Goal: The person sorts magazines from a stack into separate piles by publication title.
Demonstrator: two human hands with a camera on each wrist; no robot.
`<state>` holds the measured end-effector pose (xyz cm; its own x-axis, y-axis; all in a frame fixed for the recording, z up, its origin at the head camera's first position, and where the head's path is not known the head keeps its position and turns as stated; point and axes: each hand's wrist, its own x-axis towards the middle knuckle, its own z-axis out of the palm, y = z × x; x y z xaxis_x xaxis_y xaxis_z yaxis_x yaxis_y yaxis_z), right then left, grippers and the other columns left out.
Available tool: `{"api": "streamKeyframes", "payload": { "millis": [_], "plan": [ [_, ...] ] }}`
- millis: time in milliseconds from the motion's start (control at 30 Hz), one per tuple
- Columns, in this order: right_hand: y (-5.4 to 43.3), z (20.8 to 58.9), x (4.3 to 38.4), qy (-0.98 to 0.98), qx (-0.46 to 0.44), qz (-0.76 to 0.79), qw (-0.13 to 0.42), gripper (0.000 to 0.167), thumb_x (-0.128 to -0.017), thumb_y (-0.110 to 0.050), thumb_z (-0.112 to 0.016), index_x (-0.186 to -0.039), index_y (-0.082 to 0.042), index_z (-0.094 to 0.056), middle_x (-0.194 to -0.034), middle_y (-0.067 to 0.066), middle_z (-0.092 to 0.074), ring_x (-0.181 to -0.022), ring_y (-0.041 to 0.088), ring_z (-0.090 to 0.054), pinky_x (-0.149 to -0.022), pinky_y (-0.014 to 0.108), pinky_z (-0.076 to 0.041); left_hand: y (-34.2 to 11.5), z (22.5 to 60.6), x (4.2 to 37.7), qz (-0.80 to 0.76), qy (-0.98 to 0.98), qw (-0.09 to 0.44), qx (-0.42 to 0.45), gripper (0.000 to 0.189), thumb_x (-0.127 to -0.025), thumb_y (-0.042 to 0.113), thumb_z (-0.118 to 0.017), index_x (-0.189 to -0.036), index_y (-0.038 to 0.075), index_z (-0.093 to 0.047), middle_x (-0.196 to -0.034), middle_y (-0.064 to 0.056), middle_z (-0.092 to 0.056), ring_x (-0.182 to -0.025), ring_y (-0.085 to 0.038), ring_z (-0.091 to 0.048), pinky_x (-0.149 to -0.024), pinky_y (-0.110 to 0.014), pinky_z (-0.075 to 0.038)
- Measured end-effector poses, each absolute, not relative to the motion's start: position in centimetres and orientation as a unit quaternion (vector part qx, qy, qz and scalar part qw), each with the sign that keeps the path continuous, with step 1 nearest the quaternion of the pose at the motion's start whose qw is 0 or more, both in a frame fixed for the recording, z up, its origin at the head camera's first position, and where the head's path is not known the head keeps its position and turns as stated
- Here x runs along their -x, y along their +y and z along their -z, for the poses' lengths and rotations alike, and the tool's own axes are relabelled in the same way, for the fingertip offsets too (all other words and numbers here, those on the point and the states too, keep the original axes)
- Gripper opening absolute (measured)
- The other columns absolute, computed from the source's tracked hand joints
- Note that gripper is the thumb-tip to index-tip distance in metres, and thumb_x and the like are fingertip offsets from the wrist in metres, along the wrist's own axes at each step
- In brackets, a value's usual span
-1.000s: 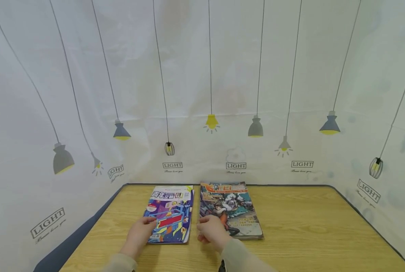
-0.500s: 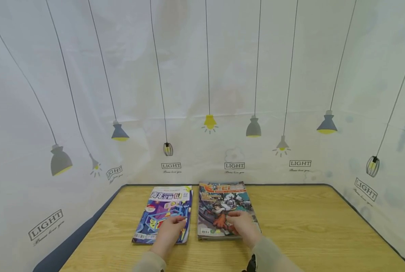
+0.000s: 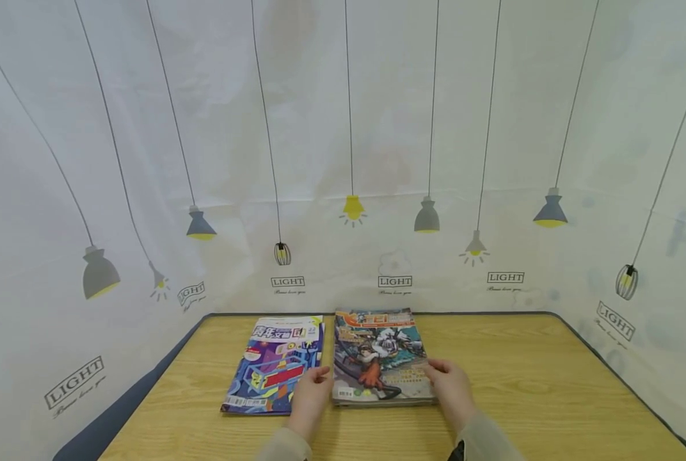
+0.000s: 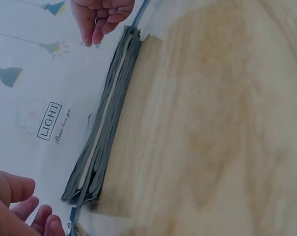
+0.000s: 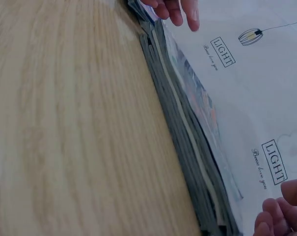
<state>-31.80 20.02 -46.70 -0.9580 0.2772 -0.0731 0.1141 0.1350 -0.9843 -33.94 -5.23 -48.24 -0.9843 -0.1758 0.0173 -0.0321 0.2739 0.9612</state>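
Observation:
A stack of magazines point(image 3: 380, 362) lies on the table with a comic-style cover of armoured figures on top. Its thick layered page edges point(image 4: 104, 123) face the camera in the left wrist view. Left of it lies a purple and blue magazine point(image 3: 268, 365), its lower right corner hidden behind my left hand point(image 3: 311, 397). That hand hovers by the stack's left side, fingers loosely bent and holding nothing. My right hand point(image 3: 451, 392) is at the stack's right edge, fingertips close to the cover. In the right wrist view its fingers point(image 5: 273, 216) are relaxed, with nothing between them.
The wooden table point(image 3: 527, 378) has a dark edge and meets a white wall sheet point(image 3: 320, 128) at the back and sides. Hanging lamps point(image 3: 353, 208) and LIGHT labels are printed on the sheet.
Both hands have moved right: the left from the purple magazine's left side to the gap between the magazines, the right across the comic stack to its right edge. The magazines lie much as before.

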Motion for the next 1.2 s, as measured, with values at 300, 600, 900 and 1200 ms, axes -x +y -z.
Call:
{"api": "streamKeyframes", "payload": {
  "millis": [300,600,900,1200],
  "plan": [
    [20.7,49.3,31.6,-0.754,0.164,-0.632,0.066,0.05,-0.097,-0.014,-0.051,-0.137,0.012,-0.04,-0.138,0.033,-0.04,-0.128,0.045,-0.037,-0.105,0.054,-0.035,-4.4,49.6,33.7,0.589,-0.804,0.061,-0.054,0.04,-0.086,0.003,-0.059,-0.124,-0.009,-0.057,-0.1,-0.015,-0.061,-0.094,-0.027,-0.056,-0.081,-0.043,-0.049],
    [20.3,49.9,31.7,-0.78,0.166,-0.601,0.061,0.045,-0.095,-0.007,-0.05,-0.132,0.017,-0.043,-0.138,0.034,-0.041,-0.13,0.048,-0.035,-0.105,0.054,-0.035,-4.0,49.8,33.4,0.591,-0.804,0.052,-0.043,0.038,-0.088,0.0,-0.055,-0.123,-0.015,-0.056,-0.12,-0.028,-0.06,-0.117,-0.041,-0.052,-0.095,-0.052,-0.045],
    [20.1,50.0,31.5,-0.78,0.168,-0.599,0.063,0.045,-0.095,-0.008,-0.049,-0.134,0.015,-0.044,-0.14,0.032,-0.04,-0.132,0.047,-0.032,-0.105,0.055,-0.034,-3.9,49.8,33.4,0.602,-0.796,0.05,-0.035,0.041,-0.085,-0.004,-0.054,-0.125,-0.016,-0.053,-0.119,-0.027,-0.06,-0.117,-0.04,-0.052,-0.095,-0.052,-0.045],
    [20.2,49.9,31.3,-0.778,0.164,-0.604,0.056,0.046,-0.096,-0.009,-0.049,-0.136,0.013,-0.043,-0.142,0.032,-0.037,-0.133,0.048,-0.03,-0.105,0.054,-0.034,-3.9,49.9,33.3,0.596,-0.799,0.076,-0.029,0.037,-0.083,-0.006,-0.056,-0.119,-0.015,-0.058,-0.123,-0.029,-0.057,-0.122,-0.042,-0.048,-0.1,-0.052,-0.041]
  ]
}}
